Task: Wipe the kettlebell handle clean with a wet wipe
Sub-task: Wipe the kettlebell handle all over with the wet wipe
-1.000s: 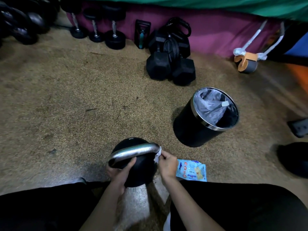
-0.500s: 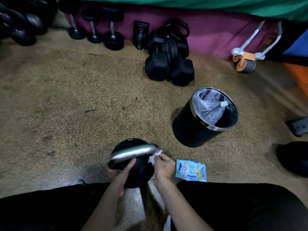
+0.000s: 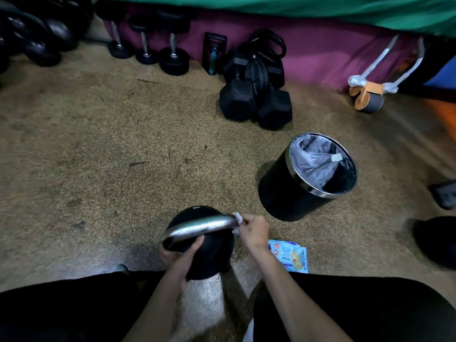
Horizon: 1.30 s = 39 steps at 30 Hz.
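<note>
A black kettlebell [image 3: 214,253] with a shiny steel handle [image 3: 199,227] stands on the floor between my knees. My left hand [image 3: 179,255] grips the handle's left end and the ball beneath it. My right hand [image 3: 254,230] pinches a small white wet wipe [image 3: 237,219] and holds it wrapped on the handle's right end. Most of the wipe is hidden by my fingers.
A pack of wet wipes [image 3: 291,257] lies on the floor by my right wrist. A black bin [image 3: 291,193] with a plastic liner stands to the right beyond it. Hex dumbbells [image 3: 254,99] and other weights line the far wall. A dark object [image 3: 436,240] sits at the right edge.
My right hand dropped with the wipe below the handle's right end half a second ago, then came back up onto that end. The left hand kept its grip.
</note>
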Motion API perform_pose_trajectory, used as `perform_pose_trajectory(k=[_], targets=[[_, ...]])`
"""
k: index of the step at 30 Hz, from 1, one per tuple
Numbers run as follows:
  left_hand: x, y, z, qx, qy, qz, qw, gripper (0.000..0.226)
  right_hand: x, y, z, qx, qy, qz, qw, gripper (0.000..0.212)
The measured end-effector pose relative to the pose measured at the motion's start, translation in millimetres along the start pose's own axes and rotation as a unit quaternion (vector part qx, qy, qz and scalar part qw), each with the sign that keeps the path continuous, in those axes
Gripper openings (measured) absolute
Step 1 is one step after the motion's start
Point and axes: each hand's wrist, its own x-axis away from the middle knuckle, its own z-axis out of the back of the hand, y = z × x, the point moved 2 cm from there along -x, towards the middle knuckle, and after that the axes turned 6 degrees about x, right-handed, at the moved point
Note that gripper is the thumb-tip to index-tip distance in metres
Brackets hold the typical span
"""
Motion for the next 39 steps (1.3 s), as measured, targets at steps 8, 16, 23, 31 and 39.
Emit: perform_pose_trajectory(k=[8, 16, 23, 31, 39], targets=[[1, 0, -3, 0.009, 0.018, -0.002, 1.000, 0.134, -9, -12, 22, 0.074, -0.061, 0.125, 0.987, 0.031], [9, 3, -6, 0.007, 0.033, 0.012, 0.999, 0.146, -48, -35, 15, 0.177, -0.210, 0.126, 0.953, 0.036], [60, 39, -13, 0.013, 0.054, -0.034, 0.998, 0.151, -65, -38, 31, 0.227, -0.293, 0.145, 0.917, 0.036], [81, 54, -16, 0.027, 0.059, -0.075, 0.995, 0.148, -70, -55, 6, 0.335, -0.343, 0.191, 0.856, 0.042], [87, 59, -17, 0.030, 0.049, -0.069, 0.996, 0.133, -81, -52, 16, 0.344, -0.361, 0.183, 0.847, 0.041]])
